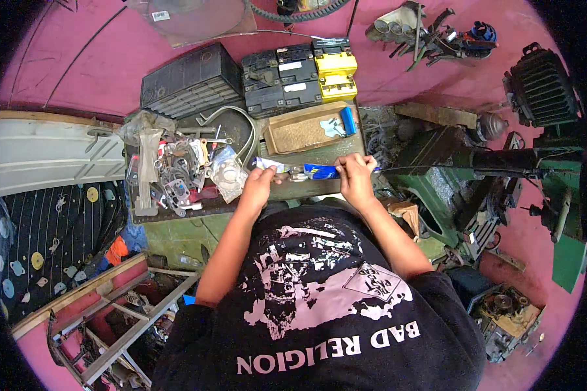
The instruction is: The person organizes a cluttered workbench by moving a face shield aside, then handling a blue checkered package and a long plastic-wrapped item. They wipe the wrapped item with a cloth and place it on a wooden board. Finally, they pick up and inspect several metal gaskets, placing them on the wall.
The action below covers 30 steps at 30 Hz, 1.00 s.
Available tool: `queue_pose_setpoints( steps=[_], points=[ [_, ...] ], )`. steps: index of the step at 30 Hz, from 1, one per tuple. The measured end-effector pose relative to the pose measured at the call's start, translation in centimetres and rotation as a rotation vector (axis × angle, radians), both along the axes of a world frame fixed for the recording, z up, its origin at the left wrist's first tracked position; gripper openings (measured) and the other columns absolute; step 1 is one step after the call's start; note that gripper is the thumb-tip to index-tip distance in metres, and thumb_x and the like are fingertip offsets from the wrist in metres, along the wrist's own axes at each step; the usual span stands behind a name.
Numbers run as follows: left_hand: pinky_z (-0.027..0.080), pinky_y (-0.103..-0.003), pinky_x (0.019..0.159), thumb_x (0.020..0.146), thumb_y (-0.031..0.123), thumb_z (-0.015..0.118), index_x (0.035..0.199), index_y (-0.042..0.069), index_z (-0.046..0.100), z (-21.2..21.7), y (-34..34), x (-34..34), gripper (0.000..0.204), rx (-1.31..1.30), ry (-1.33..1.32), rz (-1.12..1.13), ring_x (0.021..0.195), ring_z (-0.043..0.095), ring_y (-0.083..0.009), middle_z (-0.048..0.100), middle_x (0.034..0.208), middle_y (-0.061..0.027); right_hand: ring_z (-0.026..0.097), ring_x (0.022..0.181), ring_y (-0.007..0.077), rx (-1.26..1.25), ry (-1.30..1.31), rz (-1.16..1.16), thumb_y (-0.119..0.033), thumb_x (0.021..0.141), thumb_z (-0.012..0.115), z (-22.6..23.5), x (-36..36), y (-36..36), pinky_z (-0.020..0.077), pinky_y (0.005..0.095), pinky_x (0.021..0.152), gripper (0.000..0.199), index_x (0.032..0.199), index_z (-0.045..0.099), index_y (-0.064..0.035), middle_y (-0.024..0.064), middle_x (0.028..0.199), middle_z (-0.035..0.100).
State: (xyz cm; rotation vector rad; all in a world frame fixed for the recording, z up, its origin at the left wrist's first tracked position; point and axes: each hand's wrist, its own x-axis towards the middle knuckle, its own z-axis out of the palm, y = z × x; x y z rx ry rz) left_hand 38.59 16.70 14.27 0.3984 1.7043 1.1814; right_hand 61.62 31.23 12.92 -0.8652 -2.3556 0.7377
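Near the front edge of the workbench, both my hands are closed on a narrow blue-and-white packet (321, 171), stretched level between them. My left hand (259, 184) pinches its white end, and my right hand (357, 179) grips the blue end. Something small and metallic shows in the middle of the packet; its kind is too small to make out. Just beyond it lies an open cardboard box (287, 135), with a small blue box (349, 120) and clear plastic at its right end. Left of my left hand is a clear bag (230, 179) with a part inside.
Wrenches (218, 141), gaskets and metal parts crowd the bench's left side. A curved metal strap (251, 127) lies behind them. Black batteries (284, 91), yellow ones (337, 75) and a black crate (192, 81) stand at the back. A green machine (430, 169) is on the right.
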Motion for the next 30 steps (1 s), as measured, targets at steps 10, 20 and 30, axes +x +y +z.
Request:
queue_pose_setpoints(
  steps=[10, 20, 30],
  points=[
    [0.035, -0.026, 0.061, 0.101, 0.030, 0.050, 0.105, 0.006, 0.056, 1.0, 0.7, 2.0, 0.024, -0.037, -0.201, 0.102, 0.078, 0.062, -0.0116, 0.076, 0.099, -0.0133, 0.054, 0.117, 0.0273, 0.153, -0.197, 0.197, -0.045, 0.072, 0.080, 1.7, -3.0, -2.2, 0.0250, 0.0616, 0.105, 0.065, 0.123, 0.058, -0.0117, 0.0091, 0.114, 0.060],
    [0.043, -0.026, 0.067, 0.100, 0.026, 0.058, 0.094, 0.004, 0.066, 0.9, 1.6, 1.4, 0.025, 0.016, 0.122, 0.071, 0.075, 0.059, -0.0107, 0.072, 0.089, -0.0038, 0.059, 0.110, 0.0208, 0.133, -0.218, 0.251, -0.027, 0.073, 0.080, 1.7, -2.8, -0.7, 0.0269, 0.0604, 0.105, 0.052, 0.121, 0.063, -0.0140, 0.0024, 0.096, 0.071],
    [0.047, -0.029, 0.072, 0.101, 0.028, 0.059, 0.104, 0.003, 0.070, -3.3, 3.2, 1.4, 0.028, 0.153, 0.101, 0.071, 0.076, 0.059, -0.0101, 0.069, 0.085, -0.0017, 0.059, 0.111, 0.0236, -0.059, -0.216, 0.319, -0.022, 0.080, 0.074, 3.3, -2.1, 0.7, 0.0248, 0.0572, 0.106, 0.040, 0.119, 0.067, -0.0119, 0.0071, 0.106, 0.071]
  ],
)
